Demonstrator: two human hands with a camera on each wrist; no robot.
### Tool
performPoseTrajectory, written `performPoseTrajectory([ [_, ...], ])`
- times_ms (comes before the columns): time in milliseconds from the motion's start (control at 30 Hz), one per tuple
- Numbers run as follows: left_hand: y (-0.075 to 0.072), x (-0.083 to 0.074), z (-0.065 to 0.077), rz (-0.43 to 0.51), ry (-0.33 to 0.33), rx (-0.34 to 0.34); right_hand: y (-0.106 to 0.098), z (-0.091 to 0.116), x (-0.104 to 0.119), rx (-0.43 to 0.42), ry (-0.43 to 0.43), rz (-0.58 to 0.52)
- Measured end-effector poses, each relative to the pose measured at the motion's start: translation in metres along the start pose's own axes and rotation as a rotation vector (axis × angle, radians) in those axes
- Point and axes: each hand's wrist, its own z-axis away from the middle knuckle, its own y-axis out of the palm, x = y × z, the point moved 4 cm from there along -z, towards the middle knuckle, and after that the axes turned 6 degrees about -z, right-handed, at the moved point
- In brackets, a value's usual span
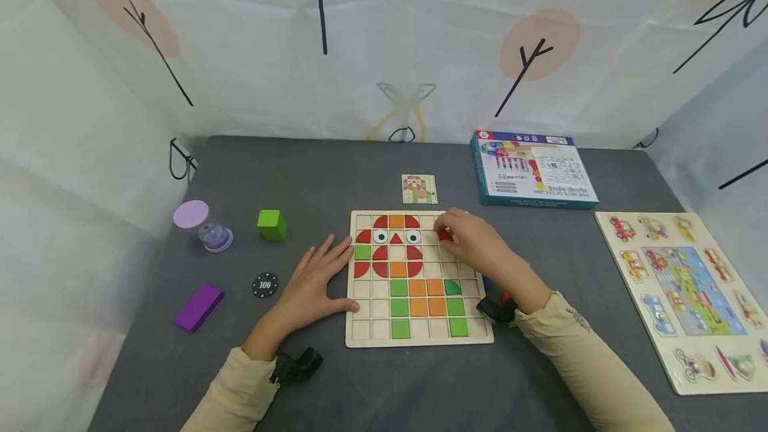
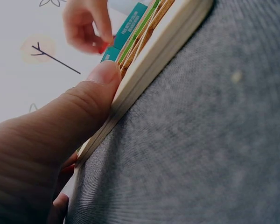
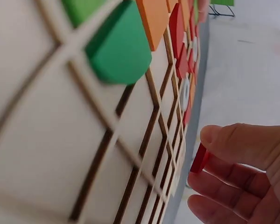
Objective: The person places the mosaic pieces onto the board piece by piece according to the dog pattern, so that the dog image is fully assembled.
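A wooden grid board [image 1: 420, 343] lies on the dark table, with red, orange and green tiles and two eye tiles set in its squares. My left hand [image 1: 312, 291] rests against its left edge, fingers spread and fairly straight; the left wrist view shows the thumb [image 2: 100, 77] along the rim. Over the upper right squares, my right hand [image 1: 483, 245] pinches a small red tile [image 3: 200, 157] between thumb and fingers, apart from the board in the right wrist view. A dark green tile with a rounded corner [image 3: 123, 49] sits in the grid nearby.
A small pattern card [image 1: 420, 189] lies behind the board, with a flat box [image 1: 537, 172] to its right. At far right is a picture puzzle board [image 1: 669, 347]. Leftward stand a purple timer-like object [image 1: 195, 215], green cube [image 1: 272, 225], purple block [image 1: 199, 308] and black "100" chip [image 1: 265, 285].
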Motion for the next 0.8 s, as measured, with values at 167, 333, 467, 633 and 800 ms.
performPoseTrajectory([
  [167,0.0,-0.001,0.0,-0.002,0.005,-0.007,0.01,-0.016,0.006,0.037,-0.017,0.026],
  [333,0.0,0.0,0.0,-0.012,0.001,0.004,0.016,-0.021,0.006,0.066,-0.014,0.029],
  [467,0.0,0.0,0.0,-0.012,0.001,0.003,0.019,-0.023,0.006,0.073,-0.011,0.023],
  [633,0.001,0.0,-0.001,-0.018,-0.001,0.003,0.02,-0.024,0.005,0.077,-0.006,0.017],
  [800,0.001,0.001,0.0,-0.016,-0.002,0.005,0.006,-0.012,0.003,0.038,0.008,-0.02],
])
